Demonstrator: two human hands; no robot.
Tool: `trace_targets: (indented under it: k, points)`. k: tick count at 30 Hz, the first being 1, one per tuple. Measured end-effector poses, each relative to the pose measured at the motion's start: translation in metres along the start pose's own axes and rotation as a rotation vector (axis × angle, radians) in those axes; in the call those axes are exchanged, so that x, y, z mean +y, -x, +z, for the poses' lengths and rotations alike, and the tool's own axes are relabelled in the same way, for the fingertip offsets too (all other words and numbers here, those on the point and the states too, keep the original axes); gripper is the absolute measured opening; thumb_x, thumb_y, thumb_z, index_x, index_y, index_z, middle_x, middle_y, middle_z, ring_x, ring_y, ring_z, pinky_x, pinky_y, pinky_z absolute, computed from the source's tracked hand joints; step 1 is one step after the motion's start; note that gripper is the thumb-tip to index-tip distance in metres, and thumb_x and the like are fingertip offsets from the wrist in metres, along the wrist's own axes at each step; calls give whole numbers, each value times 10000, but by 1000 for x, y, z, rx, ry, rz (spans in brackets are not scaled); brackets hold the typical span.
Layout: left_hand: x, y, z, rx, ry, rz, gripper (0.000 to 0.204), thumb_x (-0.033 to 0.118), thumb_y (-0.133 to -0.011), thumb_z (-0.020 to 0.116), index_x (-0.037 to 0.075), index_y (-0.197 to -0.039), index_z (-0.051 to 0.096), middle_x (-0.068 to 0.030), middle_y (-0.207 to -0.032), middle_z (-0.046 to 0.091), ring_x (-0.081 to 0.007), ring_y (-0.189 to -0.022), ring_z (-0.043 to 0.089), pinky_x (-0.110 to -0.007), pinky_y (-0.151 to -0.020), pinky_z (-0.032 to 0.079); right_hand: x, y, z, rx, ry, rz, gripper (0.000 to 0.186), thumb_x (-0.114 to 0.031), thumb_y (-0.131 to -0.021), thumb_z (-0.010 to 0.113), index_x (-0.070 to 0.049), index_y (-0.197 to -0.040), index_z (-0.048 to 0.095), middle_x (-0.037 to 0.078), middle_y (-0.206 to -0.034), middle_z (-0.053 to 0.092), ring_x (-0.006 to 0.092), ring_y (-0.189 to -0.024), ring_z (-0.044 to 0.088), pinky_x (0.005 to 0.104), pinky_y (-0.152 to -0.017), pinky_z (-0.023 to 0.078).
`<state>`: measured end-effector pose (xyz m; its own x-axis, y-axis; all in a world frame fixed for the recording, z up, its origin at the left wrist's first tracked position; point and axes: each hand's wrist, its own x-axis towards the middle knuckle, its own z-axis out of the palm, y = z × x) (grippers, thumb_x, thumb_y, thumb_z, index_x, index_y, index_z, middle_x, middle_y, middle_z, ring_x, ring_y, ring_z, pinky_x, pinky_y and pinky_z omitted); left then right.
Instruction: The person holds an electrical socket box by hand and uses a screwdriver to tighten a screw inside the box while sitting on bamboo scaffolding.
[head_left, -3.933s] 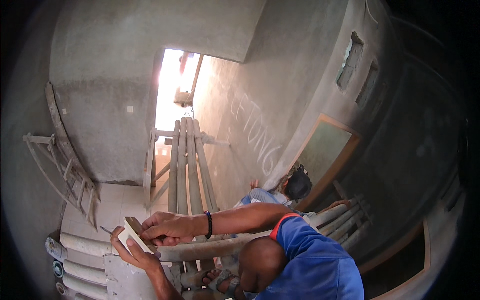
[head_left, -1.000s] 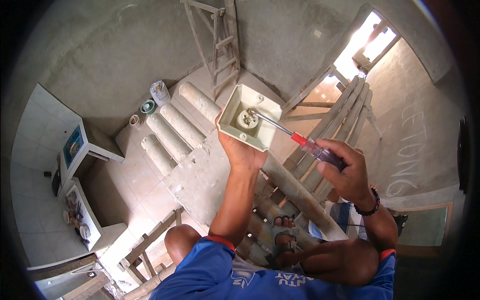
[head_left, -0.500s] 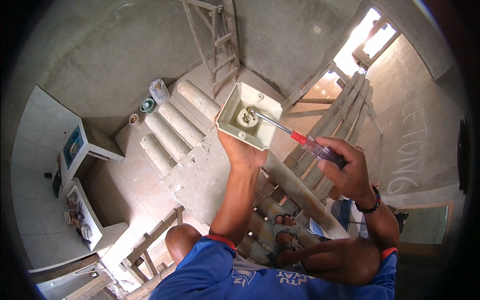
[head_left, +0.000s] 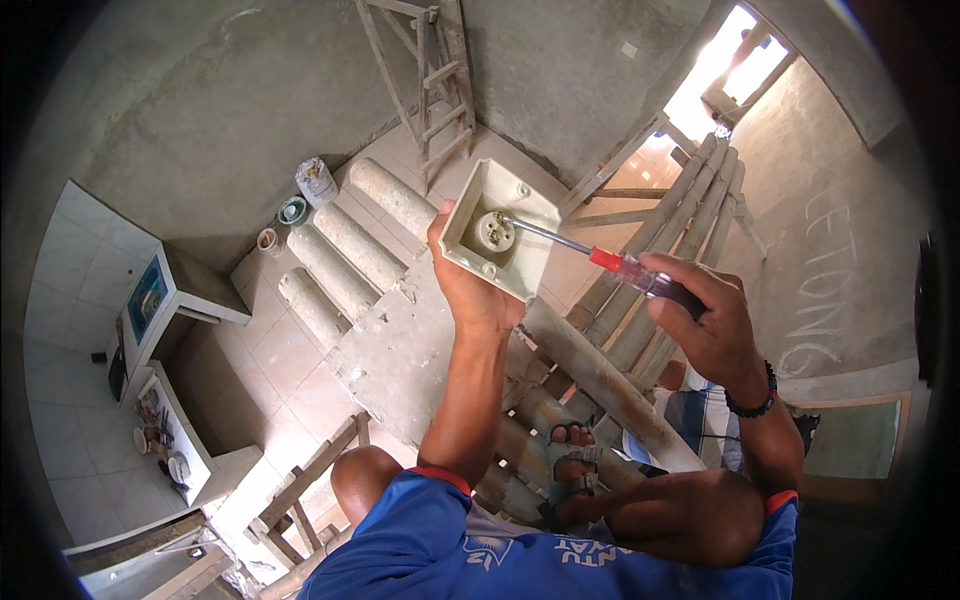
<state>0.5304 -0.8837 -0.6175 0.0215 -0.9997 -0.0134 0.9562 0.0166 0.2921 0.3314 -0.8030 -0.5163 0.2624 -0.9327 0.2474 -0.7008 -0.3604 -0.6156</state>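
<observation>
In my left hand [head_left: 478, 297] rests a cream square electrical box [head_left: 535, 215], tilted with its hollow side facing up toward me. My fingers curl behind it and the thumb shows at its left edge. Inside sits a round socket insert [head_left: 494, 232] with brass-coloured terminals. My right hand [head_left: 705, 315] grips the handle of a screwdriver [head_left: 606, 260], clear and dark with a red collar. Its metal shaft reaches left into the box, the tip at a terminal on top of the round insert. Whether the tip sits in a screw slot is too small to tell.
Bamboo poles [head_left: 590, 365] lie beneath me, with more poles [head_left: 690, 220] at right. A wooden ladder [head_left: 440, 100] stands by the far wall. Buckets [head_left: 316, 182] sit on the tiled floor, left of a concrete slab [head_left: 385, 355]. A tiled counter [head_left: 185, 425] is at far left.
The screwdriver and my right hand have shifted slightly right and down, the tip staying at the insert. The box has moved a little up and left in the picture.
</observation>
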Motion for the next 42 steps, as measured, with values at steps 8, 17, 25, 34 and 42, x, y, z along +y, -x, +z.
trace_targets:
  k: [8,17,25,34,42]
  points:
    - [1,3,11,64,-67,36,347,416,-934,428,95,-982,549,-39,-887,589,-161,-802,593,-308,-738,501,-9,5,0,66,106,-124,387,-18,-747,672,-10,-1121,575,133,-863,596,241,-689,606,323,-626,483]
    - [3,6,8,-44,-107,39,323,364,-935,455,58,-979,548,-54,-848,581,-141,-770,570,-289,-710,489,-6,9,-13,-74,6,147,232,-120,-837,630,22,-1017,601,130,-796,635,188,-680,619,304,-622,477]
    - [1,8,11,-48,-100,32,342,381,-933,451,58,-989,549,-57,-866,586,-148,-794,584,-285,-734,495,-6,13,-10,5,-70,136,191,-129,-859,605,13,-985,593,58,-695,583,86,-638,543,277,-582,449]
    - [0,6,11,-5,-115,43,338,384,-930,452,63,-957,554,-52,-842,583,-142,-762,578,-282,-696,495,-15,10,-6,-20,-64,166,227,-159,-831,648,15,-959,580,124,-709,583,178,-609,559,305,-582,446]
    - [2,7,20,41,-100,57,318,352,-930,446,52,-945,550,-53,-799,575,-141,-714,568,-277,-654,489,9,13,-8,-50,60,-12,355,-147,-791,691,4,-1073,535,76,-750,523,145,-627,518,297,-580,434]
